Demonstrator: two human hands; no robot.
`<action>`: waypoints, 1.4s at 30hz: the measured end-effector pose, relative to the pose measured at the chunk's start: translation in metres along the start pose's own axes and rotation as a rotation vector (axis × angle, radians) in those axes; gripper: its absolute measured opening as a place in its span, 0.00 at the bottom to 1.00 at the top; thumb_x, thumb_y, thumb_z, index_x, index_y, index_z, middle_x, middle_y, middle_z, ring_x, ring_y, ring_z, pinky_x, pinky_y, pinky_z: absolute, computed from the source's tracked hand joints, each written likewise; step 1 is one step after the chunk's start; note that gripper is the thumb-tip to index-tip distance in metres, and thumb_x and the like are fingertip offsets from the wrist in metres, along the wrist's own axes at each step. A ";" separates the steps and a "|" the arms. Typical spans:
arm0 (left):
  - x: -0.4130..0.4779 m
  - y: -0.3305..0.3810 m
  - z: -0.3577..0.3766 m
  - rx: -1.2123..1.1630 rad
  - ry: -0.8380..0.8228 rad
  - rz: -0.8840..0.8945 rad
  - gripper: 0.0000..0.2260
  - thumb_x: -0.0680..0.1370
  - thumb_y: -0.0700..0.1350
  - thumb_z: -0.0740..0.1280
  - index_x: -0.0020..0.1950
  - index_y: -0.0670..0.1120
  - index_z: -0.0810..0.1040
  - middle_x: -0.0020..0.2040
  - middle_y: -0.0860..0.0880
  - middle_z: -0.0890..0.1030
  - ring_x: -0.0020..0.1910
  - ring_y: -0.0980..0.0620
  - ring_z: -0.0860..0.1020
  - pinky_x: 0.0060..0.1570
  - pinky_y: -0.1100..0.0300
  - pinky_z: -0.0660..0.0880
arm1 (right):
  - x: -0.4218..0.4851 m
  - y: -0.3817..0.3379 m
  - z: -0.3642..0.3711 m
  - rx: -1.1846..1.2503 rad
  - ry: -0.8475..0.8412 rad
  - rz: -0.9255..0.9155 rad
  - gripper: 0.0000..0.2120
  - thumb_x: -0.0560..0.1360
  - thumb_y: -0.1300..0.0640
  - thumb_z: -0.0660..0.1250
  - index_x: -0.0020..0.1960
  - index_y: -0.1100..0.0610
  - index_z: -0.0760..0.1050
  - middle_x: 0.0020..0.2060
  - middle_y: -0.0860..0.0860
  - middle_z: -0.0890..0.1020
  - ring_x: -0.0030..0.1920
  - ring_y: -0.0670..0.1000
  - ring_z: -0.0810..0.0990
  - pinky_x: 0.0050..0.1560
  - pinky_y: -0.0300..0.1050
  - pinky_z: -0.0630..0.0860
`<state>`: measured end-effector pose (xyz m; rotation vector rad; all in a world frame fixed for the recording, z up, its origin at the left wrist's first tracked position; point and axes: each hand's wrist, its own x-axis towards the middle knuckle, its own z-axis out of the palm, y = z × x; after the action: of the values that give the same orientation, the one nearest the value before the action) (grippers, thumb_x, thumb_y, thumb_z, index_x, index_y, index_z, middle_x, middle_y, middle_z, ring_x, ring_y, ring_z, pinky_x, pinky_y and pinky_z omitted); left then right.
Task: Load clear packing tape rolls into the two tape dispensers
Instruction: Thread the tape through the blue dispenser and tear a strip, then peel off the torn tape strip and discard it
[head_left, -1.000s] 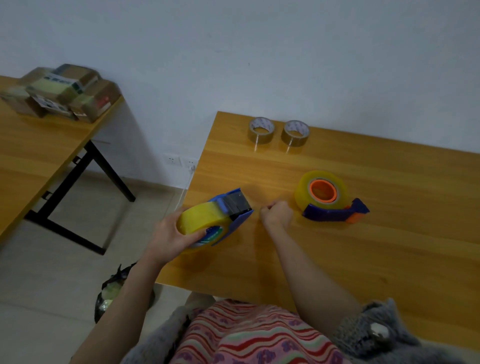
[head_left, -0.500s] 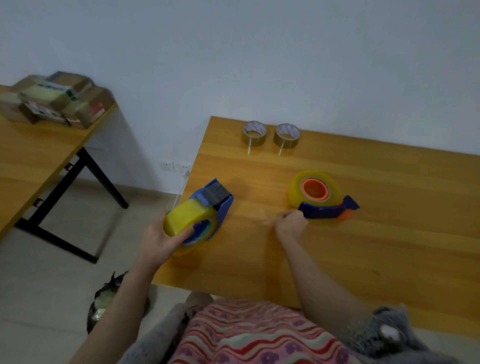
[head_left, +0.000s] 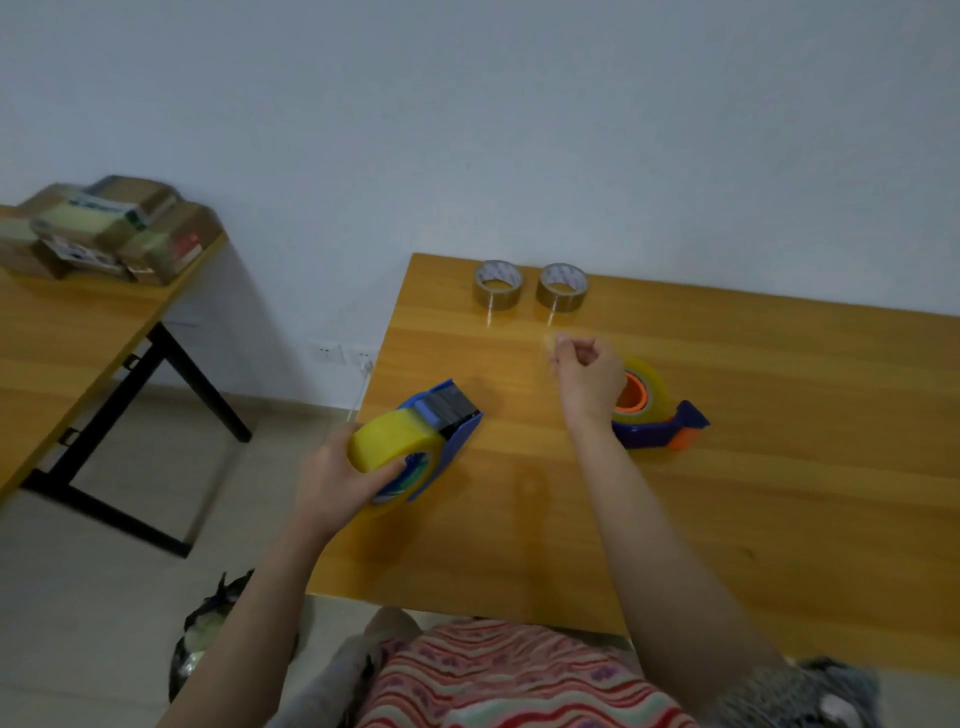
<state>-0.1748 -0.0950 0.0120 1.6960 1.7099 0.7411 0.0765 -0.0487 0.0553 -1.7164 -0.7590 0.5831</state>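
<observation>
Both dispensers looked loaded: my left hand (head_left: 337, 478) gripped the yellow roll (head_left: 389, 441) in the blue dispenser (head_left: 457, 421) at the table (head_left: 779, 493) edge; my right hand (head_left: 587, 374), beside the second dispenser (head_left: 660, 428), pinched what seemed a clear tape end (head_left: 548, 340). Threading was left, I judged.

Dispensers: 2. One dispenser (head_left: 451, 428) in left hand (head_left: 332, 483), second dispenser (head_left: 662, 428) just right of right hand (head_left: 587, 376). Clear rolls (head_left: 389, 447) (head_left: 652, 382): 2, one per dispenser. Brown rolls (head_left: 497, 286) (head_left: 562, 287): 2, beyond right hand. Tables (head_left: 779, 493) (head_left: 62, 353): 2. Bag (head_left: 208, 639): 1, below left forearm.
</observation>
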 end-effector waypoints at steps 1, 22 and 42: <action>0.003 0.003 0.002 0.007 -0.003 0.008 0.24 0.67 0.52 0.76 0.58 0.44 0.75 0.46 0.45 0.80 0.44 0.46 0.80 0.40 0.53 0.77 | 0.003 -0.006 -0.002 0.055 0.005 -0.017 0.07 0.76 0.53 0.67 0.41 0.54 0.75 0.36 0.51 0.82 0.38 0.49 0.80 0.42 0.41 0.75; 0.095 0.101 0.039 0.892 -0.478 0.428 0.34 0.69 0.56 0.72 0.70 0.49 0.63 0.68 0.48 0.68 0.69 0.47 0.65 0.68 0.51 0.57 | 0.022 -0.046 -0.083 0.477 -0.256 0.216 0.03 0.75 0.58 0.70 0.43 0.57 0.77 0.32 0.49 0.80 0.33 0.45 0.79 0.45 0.45 0.81; 0.077 0.170 0.016 -0.587 -0.439 0.367 0.10 0.72 0.33 0.69 0.45 0.47 0.75 0.37 0.55 0.79 0.38 0.62 0.77 0.42 0.71 0.73 | 0.021 -0.063 -0.055 0.478 -0.514 0.179 0.04 0.75 0.60 0.68 0.42 0.57 0.78 0.30 0.49 0.81 0.30 0.45 0.79 0.31 0.40 0.78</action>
<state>-0.0507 -0.0146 0.1268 1.5979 0.7881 0.8488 0.1174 -0.0575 0.1309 -1.2028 -0.7424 1.2523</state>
